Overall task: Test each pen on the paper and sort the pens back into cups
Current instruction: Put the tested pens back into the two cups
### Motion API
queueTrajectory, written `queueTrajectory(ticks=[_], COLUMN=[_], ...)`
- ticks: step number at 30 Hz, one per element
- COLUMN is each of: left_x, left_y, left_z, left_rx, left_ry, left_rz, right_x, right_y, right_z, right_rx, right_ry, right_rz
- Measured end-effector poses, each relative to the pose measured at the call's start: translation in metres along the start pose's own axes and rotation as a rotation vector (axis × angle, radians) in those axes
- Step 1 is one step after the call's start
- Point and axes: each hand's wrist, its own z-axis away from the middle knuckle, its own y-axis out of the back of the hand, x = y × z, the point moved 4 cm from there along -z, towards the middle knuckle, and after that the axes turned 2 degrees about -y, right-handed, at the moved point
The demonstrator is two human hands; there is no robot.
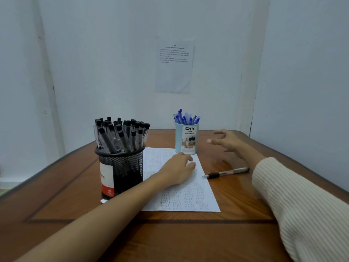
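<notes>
A white paper (190, 197) covered in small ink marks lies in the middle of the wooden table (236, 214). My left hand (178, 168) rests palm down on its upper part. A black mesh cup (120, 171) full of black-capped pens stands left of the paper. A light blue cup (187, 139) holding blue pens stands at the paper's far corner. One black-grip pen (225, 173) lies on the table right of the paper. My right hand (227, 141) hovers above the table right of the blue cup, fingers spread, holding nothing.
A printed sheet (174, 66) is stuck on the white wall behind the table. A small white scrap (103, 201) lies at the base of the mesh cup. The table's right edge runs close to the side wall.
</notes>
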Motion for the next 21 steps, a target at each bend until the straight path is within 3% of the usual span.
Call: queueTrajectory(ticks=[4,9,13,16,21], left_x=[0.033,0.069,0.083,0.085,0.080], left_y=[-0.003,-0.021,-0.024,-0.002,0.079], left_z=[0.005,0.002,0.009,0.025,0.075], left_rx=[-0.024,-0.168,-0.181,-0.106,0.275], left_ry=[-0.106,-0.181,-0.198,-0.249,-0.505], left_rz=[0.074,-0.001,-0.003,0.055,-0.330], right_x=[0.026,0.053,0.055,0.044,0.027], right_y=[0.042,0.078,0.072,0.051,0.019], right_z=[0.027,0.067,0.083,0.090,0.102], right_rx=[0.033,-0.006,-0.062,-0.132,-0.283], right_ry=[0.017,-0.104,-0.137,-0.080,0.036], right_rz=[0.281,0.604,0.694,0.756,0.842])
